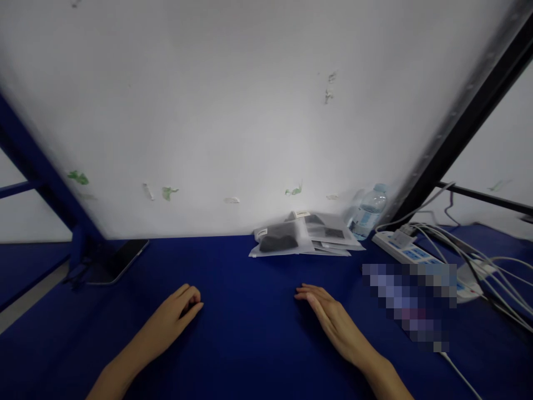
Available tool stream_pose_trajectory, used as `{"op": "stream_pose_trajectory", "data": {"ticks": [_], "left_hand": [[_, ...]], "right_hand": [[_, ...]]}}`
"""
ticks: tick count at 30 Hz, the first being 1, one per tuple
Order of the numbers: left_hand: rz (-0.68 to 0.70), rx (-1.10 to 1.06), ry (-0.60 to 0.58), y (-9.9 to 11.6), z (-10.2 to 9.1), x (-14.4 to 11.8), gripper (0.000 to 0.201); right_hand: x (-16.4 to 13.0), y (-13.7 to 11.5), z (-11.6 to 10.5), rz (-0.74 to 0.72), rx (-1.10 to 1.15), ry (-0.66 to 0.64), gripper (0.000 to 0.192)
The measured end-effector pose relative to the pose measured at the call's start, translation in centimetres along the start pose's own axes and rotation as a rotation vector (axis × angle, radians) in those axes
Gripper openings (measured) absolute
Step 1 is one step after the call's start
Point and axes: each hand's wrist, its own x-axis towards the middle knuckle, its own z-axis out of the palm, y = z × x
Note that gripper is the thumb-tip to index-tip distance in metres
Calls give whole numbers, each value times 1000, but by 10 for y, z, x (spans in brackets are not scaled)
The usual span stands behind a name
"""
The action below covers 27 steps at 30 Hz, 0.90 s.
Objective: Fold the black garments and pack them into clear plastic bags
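My left hand [180,309] rests on the blue tabletop [245,322], its fingers loosely curled and the thumb apart from them, with nothing in it. Opposite it, my right hand [328,314] lies on its side with the fingers stretched out, also holding nothing. Bare tabletop separates the two hands. Beyond my right hand, against the wall, several frosted zip bags [283,239] with dark contents lie overlapping. A dark phone [127,261] lies flat at the back left, beyond my left hand.
A clear water bottle [370,214] leans near the wall beside the bags. To the right sit a white power strip [410,253] with tangled cables and a blurred-out device with a white cable [460,375]. A white wall [233,111] and metal posts bound the back.
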Motion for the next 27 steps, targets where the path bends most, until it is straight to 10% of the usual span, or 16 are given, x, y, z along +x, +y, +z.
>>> {"op": "stream_pose_trajectory", "data": {"ticks": [27], "left_hand": [[5, -13, -6, 2, -1, 0, 18]], "right_hand": [[2, 6, 3, -43, -36, 5, 39]]}}
